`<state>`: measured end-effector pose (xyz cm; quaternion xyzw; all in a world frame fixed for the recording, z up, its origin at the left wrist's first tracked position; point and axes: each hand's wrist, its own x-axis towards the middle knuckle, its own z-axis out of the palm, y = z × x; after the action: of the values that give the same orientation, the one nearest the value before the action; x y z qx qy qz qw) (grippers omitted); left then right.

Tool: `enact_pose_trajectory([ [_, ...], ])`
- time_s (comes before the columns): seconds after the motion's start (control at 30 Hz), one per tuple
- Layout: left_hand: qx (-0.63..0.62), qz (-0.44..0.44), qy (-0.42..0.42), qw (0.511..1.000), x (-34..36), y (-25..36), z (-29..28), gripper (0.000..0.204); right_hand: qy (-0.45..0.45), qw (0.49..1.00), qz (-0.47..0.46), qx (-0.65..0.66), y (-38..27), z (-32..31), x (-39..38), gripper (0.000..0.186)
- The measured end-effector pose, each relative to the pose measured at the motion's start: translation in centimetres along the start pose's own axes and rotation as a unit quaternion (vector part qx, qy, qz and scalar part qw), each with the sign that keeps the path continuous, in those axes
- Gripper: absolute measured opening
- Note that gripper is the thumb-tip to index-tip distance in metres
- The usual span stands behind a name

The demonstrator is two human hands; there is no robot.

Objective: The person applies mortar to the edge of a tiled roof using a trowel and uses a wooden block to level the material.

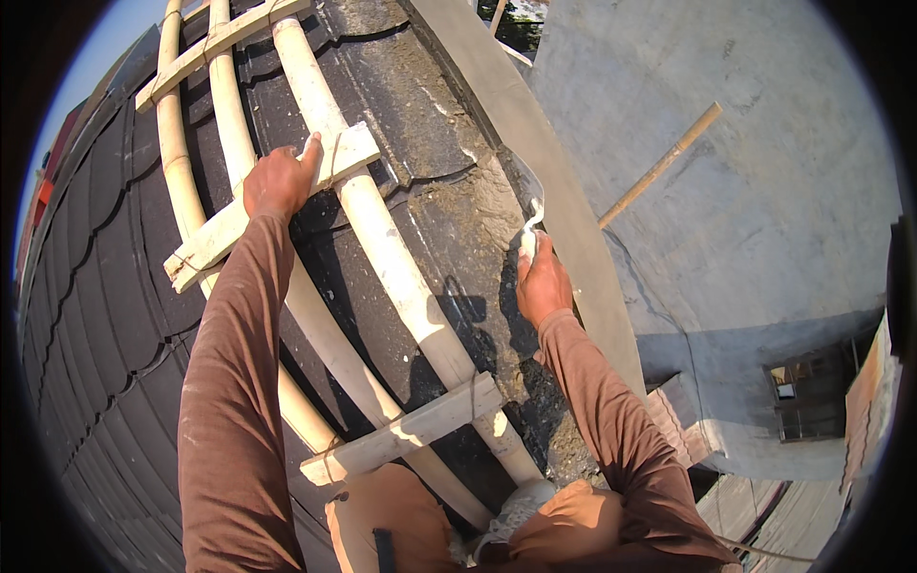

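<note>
Head view: left hand closed around a wooden ladder rung, right hand gripping a trowel against the mortar.

Bamboo ladder lies on the dark tiled roof, running 11 to 5 o'clock; its poles and wooden rungs block sideways sweeps. Left hand grips a rung at 11, so that gap's taken. Btwn ladder and grey cement strip, rough mortar at 12 to 1 is open w/ room to pass. Right hand w/ trowel sits at its edge. Pole lies on the concrete wall at 2.
</note>
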<state>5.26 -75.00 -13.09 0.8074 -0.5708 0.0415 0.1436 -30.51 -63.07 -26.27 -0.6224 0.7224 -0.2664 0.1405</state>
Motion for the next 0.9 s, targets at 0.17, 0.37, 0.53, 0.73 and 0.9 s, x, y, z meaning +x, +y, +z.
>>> enact_pose_trajectory([
  [0.17,-0.001,-0.004,0.003,1.0,0.6,-0.1,0.3,0.079,-0.005,0.996,0.03,-0.08,-1.5,-0.4,0.3,0.044],
  [0.37,0.004,0.004,0.002,1.0,0.6,-0.5,0.6,0.078,-0.02,0.996,0.047,-0.069,-1.4,-0.3,0.7,0.044],
  [0.53,0.006,0.003,0.009,1.0,0.7,-0.7,0.4,0.077,-0.05,0.995,0.067,-0.048,-2.7,-0.4,1.5,0.041],
  [0.73,-0.004,0.013,0.008,1.0,0.6,0.0,1.0,0.076,-0.043,0.994,0.065,-0.081,-2.9,1.3,4.6,0.039],
  [0.9,0.002,0.03,-0.002,1.0,0.7,-0.7,0.3,0.077,-0.059,0.991,0.065,-0.099,-2.4,1.1,4.0,0.04],
])
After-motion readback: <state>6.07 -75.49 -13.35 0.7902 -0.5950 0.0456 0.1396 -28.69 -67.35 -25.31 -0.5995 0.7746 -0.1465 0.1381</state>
